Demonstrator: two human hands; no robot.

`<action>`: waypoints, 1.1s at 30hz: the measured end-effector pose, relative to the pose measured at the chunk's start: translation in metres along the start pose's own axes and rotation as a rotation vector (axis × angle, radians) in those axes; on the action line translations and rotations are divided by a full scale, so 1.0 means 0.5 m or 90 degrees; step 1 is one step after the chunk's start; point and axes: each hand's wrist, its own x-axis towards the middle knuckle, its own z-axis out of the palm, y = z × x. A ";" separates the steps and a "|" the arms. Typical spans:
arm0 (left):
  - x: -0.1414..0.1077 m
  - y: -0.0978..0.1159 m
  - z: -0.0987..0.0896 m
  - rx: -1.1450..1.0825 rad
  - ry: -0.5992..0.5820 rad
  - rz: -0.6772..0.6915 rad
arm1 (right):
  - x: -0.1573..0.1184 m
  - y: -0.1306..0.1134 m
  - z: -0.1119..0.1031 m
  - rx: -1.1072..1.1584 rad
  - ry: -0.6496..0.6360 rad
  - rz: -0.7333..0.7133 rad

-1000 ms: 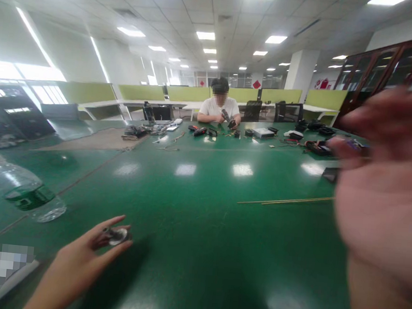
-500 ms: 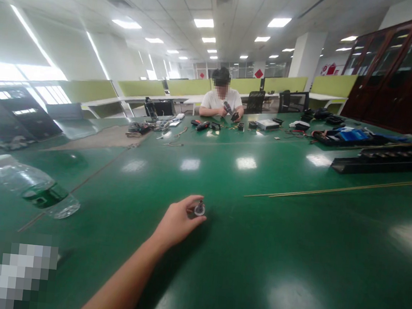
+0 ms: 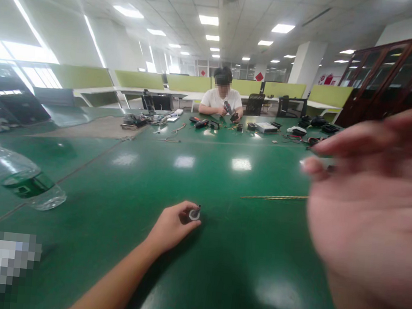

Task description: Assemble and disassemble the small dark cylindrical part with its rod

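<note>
Low over the green table point(image 3: 218, 253), my left hand point(image 3: 172, 225) pinches a small part point(image 3: 195, 214) with a pale round base and a dark upright stem. Thumb and fingers close around it from the left; its exact kind is too small to make out. On the right, very near the camera, is my right hand point(image 3: 372, 204), raised and blurred, its palm in view. Its thumb and fingers are loosely bent with a gap between them, and I see nothing held there. Thin brass-coloured rods point(image 3: 274, 197) lie on the table, partly hidden behind this hand.
A clear plastic bottle point(image 3: 24, 181) with a green label lies at the left. Across the table sits a person point(image 3: 220, 97) in a white shirt, holding a dark tool. Tools, small boxes and a grey-white case point(image 3: 267, 127) are spread along the far side.
My right hand has come into view from the right, raised close to the camera. The part in my left hand now leans differently, its stem showing more. The view has shifted slightly.
</note>
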 end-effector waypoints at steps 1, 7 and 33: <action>-0.001 0.002 0.003 0.003 -0.001 0.011 | -0.011 0.033 0.036 0.024 0.024 0.007; 0.026 0.027 0.039 0.017 0.025 0.109 | -0.082 0.278 0.097 -0.067 -0.075 0.286; 0.028 0.041 0.078 -0.091 -0.113 0.171 | -0.092 0.282 0.073 -0.313 -0.279 0.171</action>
